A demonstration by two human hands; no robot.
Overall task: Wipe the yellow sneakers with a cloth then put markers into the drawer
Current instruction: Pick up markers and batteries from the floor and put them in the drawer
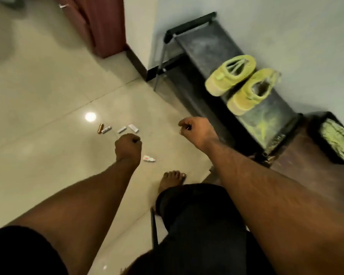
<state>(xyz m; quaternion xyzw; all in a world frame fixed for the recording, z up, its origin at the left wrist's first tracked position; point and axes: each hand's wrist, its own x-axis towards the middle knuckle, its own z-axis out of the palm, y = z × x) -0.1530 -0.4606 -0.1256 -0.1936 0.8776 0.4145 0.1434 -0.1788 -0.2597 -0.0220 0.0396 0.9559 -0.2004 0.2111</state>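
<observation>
Two yellow sneakers rest side by side on a black shoe rack against the wall. Five small markers lie scattered on the floor. Left hand and right hand are both curled into fists, holding nothing.

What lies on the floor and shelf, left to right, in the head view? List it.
Gold marker → white markers → left hand → right hand → yellow sneakers on black rack → black box.
</observation>
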